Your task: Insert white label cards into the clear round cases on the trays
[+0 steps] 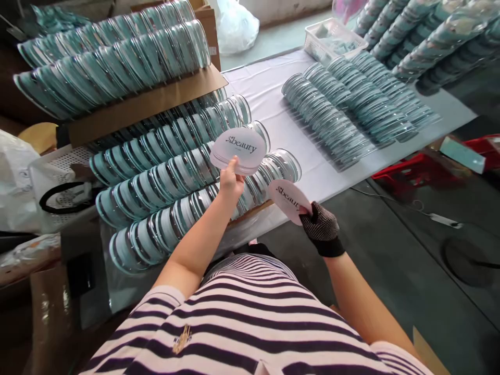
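**Printed cards in both hands, over the near rows**

Left hand (231, 182) holds a small stack of pale oval cards (239, 148), "beauty" printed on top, raised above the near rows of clear teal-rimmed cases (164, 208). Right hand (323, 229), in a dark knit glove, holds a single pink card (289, 199) w/ the same print, just off the near edge of the tabletop (273, 88), over the floor.

Handling, as a judgement: cards look thin, light, a bit bendy, prob. slick-faced, so the stack could fan or slide if squeezed loosely. Best taken at the lower edge, thumb on one face & fingers behind, which is how both are held.

Grip: left thumb & fingers pressed together on the stack's bottom edge; right fingers closed, pinching the single card by its near end, most of it sticking out free.

Around: cases stand on edge in overlapping rows at the near-left, more on a cardboard sheet (148, 101) above them; further rows lie toward the far-right corner by a white basket (332, 36). Striped shirt at frame bottom.
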The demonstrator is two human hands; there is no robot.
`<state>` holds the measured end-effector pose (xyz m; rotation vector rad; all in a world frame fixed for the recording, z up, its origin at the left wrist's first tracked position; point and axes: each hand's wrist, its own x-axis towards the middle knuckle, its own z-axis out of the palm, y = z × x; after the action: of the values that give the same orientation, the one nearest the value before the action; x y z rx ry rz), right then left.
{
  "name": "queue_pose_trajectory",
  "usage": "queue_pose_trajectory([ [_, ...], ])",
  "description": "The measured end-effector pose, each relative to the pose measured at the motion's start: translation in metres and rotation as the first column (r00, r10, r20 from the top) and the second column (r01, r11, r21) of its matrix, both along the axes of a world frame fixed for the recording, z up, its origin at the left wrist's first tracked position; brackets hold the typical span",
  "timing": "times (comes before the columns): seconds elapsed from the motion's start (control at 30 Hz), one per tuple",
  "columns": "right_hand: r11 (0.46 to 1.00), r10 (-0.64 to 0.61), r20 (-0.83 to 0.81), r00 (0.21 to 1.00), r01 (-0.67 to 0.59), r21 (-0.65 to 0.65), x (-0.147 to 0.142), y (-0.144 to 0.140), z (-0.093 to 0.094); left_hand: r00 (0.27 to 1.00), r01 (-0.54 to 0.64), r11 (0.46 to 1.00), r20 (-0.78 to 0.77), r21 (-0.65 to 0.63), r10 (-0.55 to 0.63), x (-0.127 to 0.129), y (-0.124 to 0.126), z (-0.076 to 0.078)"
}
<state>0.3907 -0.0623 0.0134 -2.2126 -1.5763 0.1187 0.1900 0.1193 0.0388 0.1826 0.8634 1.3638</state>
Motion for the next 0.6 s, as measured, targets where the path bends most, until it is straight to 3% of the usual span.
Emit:
queue_pose_trajectory([
  [0.1, 0.982, 0.147, 0.085, 0.985, -0.134, -0.136, -0.015, 0.002, -0.009, 1.0, 0.03, 0.999, -0.003, -0.032, -0.03, 0.008, 0.006, -0.008],
  [0.23, 0.923, 0.307, 0.089, 0.947, -0.274, -0.269, -0.037, 0.052, -0.013, 1.0, 0.027, 0.998, 0.002, -0.06, -0.027, 0.008, 0.006, -0.018],
  [0.37, 0.866, 0.34, 0.074, 0.938, -0.281, -0.413, -0.045, 0.091, -0.004, 1.0, 0.015, 1.0, -0.012, -0.027, -0.015, 0.007, 0.003, -0.022],
  [0.47, 0.872, 0.317, 0.018, 0.948, -0.284, -0.399, -0.04, 0.092, -0.003, 1.0, -0.004, 1.0, 0.001, -0.03, 0.004, 0.008, 0.002, -0.023],
  [0.6, 0.905, 0.283, -0.03, 0.959, -0.278, -0.322, -0.04, 0.085, -0.02, 0.999, -0.014, 1.0, 0.034, -0.025, 0.015, 0.008, 0.001, -0.022],
])
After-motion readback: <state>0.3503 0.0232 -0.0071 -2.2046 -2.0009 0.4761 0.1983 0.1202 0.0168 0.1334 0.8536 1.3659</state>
